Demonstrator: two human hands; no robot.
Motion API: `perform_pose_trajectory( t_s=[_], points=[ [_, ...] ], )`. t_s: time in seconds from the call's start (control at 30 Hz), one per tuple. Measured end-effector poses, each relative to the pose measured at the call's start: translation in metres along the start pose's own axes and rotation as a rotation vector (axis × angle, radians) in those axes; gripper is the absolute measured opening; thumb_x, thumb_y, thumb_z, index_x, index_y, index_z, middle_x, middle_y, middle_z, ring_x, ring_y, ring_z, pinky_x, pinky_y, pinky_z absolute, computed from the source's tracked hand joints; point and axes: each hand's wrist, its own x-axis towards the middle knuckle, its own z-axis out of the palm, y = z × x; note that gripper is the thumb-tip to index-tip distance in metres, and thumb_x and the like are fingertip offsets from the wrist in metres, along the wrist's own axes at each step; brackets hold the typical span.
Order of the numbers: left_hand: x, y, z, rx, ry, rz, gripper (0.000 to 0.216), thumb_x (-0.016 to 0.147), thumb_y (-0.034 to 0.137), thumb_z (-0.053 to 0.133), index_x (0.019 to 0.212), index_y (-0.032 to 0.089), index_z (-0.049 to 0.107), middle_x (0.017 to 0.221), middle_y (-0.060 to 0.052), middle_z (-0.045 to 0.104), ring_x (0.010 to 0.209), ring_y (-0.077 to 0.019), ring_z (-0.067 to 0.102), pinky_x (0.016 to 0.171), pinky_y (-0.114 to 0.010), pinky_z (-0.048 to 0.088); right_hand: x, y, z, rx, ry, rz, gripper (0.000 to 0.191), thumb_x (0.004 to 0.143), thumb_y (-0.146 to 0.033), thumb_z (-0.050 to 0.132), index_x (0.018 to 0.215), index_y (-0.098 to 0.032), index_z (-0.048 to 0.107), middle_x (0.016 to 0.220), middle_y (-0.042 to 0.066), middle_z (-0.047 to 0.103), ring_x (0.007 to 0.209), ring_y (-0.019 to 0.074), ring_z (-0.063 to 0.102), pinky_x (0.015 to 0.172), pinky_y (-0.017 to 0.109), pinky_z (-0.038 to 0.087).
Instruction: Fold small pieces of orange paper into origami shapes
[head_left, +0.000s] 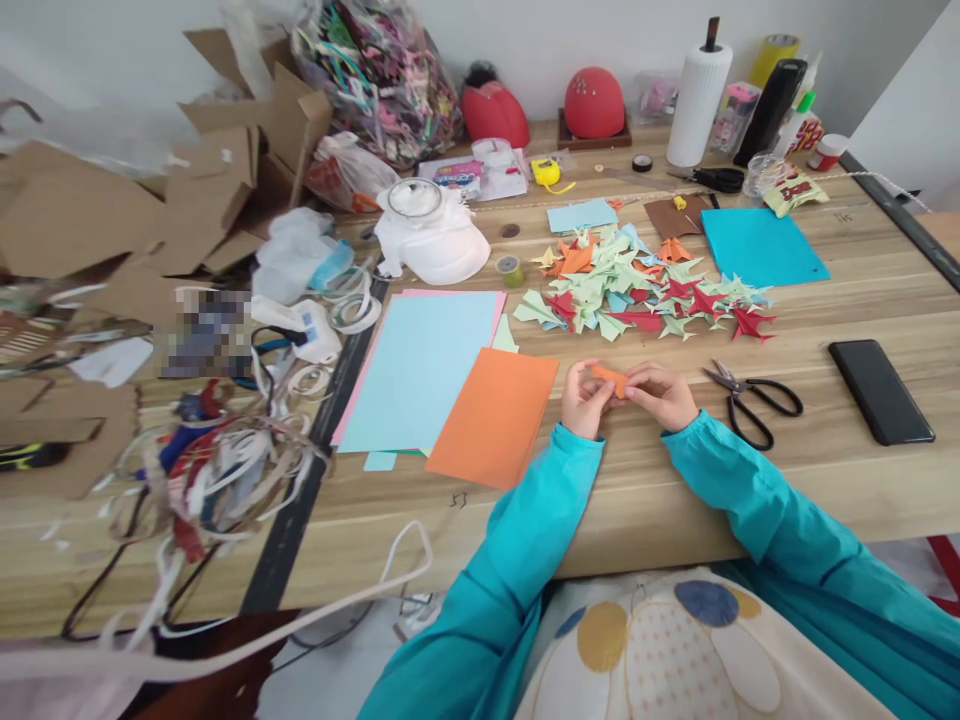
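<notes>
Between my two hands is a small folded piece of orange paper (609, 378), raised a little over the wooden table. My left hand (585, 400) pinches its left side, and my right hand (664, 393) pinches its right side with thumb and finger. Just beyond them lies a heap of folded paper cranes (615, 275) in pale green, red, orange and blue. Orange paper sheets (491, 415) lie to the left of my left hand, partly over light blue sheets (424, 360). Black-handled scissors (750, 398) rest to the right of my right hand.
A black phone (881, 390) lies at the right. Blue paper (765, 245) sits behind it. Tangled ribbons (225, 460) and cardboard (75, 215) crowd the left side. Along the wall stand a white bottle-shaped container (699, 105) and red domed pincushions (595, 103).
</notes>
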Motion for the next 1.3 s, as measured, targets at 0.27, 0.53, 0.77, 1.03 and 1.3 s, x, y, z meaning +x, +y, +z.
perform_pose_trajectory(
  t_s=[0.27,0.53,0.77,1.03,1.3],
  points=[
    [-0.001,0.001,0.001,0.145,-0.166,0.092,0.037,0.052,0.03,0.075,0.084,0.016,0.06,0.07,-0.001,0.064,0.065,-0.0152,0.062,0.066,-0.032,0.053,0.006,0.004,-0.002,0.17,0.091,0.172,0.023,0.062,-0.041,0.069,0.064,-0.019,0.066,0.067,0.002,0.064,0.065,0.0142,0.057,0.066,0.03,0.048],
    [-0.002,0.0,0.002,0.281,-0.101,0.245,0.02,0.057,0.026,0.072,0.071,0.014,0.063,0.065,-0.002,0.064,0.057,-0.013,0.061,0.061,-0.027,0.05,0.007,0.003,-0.002,0.255,0.044,0.248,0.023,0.063,-0.04,0.069,0.066,-0.018,0.065,0.063,0.0,0.065,0.06,0.0123,0.058,0.063,0.028,0.049],
    [-0.003,0.005,0.001,0.271,-0.103,0.268,0.018,0.059,0.022,0.071,0.073,0.013,0.064,0.069,-0.003,0.066,0.059,-0.0127,0.062,0.061,-0.025,0.051,0.007,0.0,0.0,0.38,0.0,0.269,0.019,0.061,-0.034,0.072,0.066,-0.018,0.063,0.062,-0.001,0.064,0.059,0.0125,0.06,0.062,0.028,0.05],
    [-0.005,0.007,-0.002,0.248,-0.116,0.263,0.02,0.063,0.026,0.069,0.078,0.014,0.066,0.072,-0.005,0.068,0.058,-0.0137,0.063,0.059,-0.026,0.054,0.009,-0.004,0.003,0.35,0.008,0.29,0.019,0.065,-0.036,0.069,0.063,-0.018,0.062,0.059,-0.001,0.063,0.058,0.0116,0.058,0.062,0.027,0.049],
    [-0.008,0.006,-0.002,0.29,-0.009,0.31,0.016,0.064,0.025,0.068,0.075,0.014,0.066,0.068,-0.004,0.067,0.057,-0.0131,0.063,0.059,-0.025,0.053,0.007,0.002,0.003,0.378,-0.058,0.225,0.014,0.067,-0.03,0.068,0.071,-0.018,0.062,0.066,0.0,0.064,0.063,0.0118,0.061,0.064,0.026,0.05]
  ],
)
